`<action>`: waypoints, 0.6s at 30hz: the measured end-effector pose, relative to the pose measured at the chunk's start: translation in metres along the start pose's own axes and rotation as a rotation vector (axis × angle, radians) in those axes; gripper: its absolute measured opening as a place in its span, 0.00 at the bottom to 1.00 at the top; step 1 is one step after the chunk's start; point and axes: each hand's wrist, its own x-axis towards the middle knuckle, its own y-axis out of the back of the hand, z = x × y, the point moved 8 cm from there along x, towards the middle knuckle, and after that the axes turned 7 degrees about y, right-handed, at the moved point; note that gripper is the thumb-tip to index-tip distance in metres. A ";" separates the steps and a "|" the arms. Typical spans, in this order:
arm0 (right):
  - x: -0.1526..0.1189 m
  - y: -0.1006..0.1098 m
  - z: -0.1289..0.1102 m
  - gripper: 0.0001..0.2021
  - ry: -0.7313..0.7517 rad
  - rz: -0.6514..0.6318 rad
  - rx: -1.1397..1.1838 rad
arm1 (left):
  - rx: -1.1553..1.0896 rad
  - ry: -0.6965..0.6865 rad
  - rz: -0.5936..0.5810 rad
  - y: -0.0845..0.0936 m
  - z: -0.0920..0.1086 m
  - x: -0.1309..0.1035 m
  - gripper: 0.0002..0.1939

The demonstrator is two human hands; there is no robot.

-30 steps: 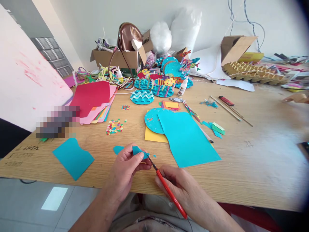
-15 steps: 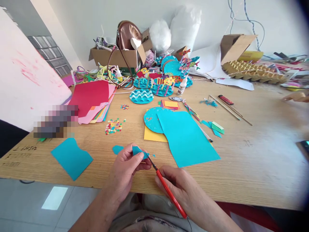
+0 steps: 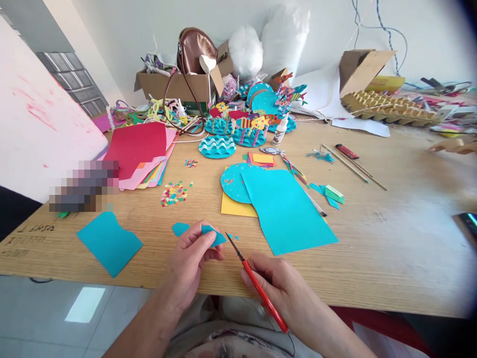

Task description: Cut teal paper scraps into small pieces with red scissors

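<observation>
Mid-cut on a small shape here: left hand (image 3: 194,258) pinches a teal paper scrap (image 3: 212,235) just over the bench (image 3: 372,258) edge. Right hand (image 3: 276,278) grips red-handled scissors (image 3: 257,286), tip just right of the scrap, not touching. Next snip probably needs the blades lined back up on the paper's edge.

A glue bottle (image 3: 280,131) stands behind a teal sheet (image 3: 286,211).

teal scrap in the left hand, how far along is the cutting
Done: teal offcuts lie on the table. In hand: the left hand pinches the small teal scrap; the right hand holds red scissors, tips just clear of it. Left: its final shape can't be told.
</observation>
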 end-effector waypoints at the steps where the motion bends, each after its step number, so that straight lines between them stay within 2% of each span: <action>1: 0.000 0.000 0.000 0.17 -0.009 -0.008 0.010 | 0.001 -0.011 0.027 0.003 0.001 0.000 0.08; 3: 0.000 0.001 0.000 0.17 -0.023 -0.024 0.040 | 0.012 -0.009 0.047 0.006 0.000 0.000 0.09; 13: 0.000 0.002 -0.011 0.17 -0.007 0.001 0.052 | -0.091 0.072 -0.046 -0.003 -0.002 -0.005 0.09; 18: 0.000 0.001 -0.013 0.17 0.026 0.018 0.024 | -0.108 0.068 -0.105 -0.011 -0.004 -0.005 0.07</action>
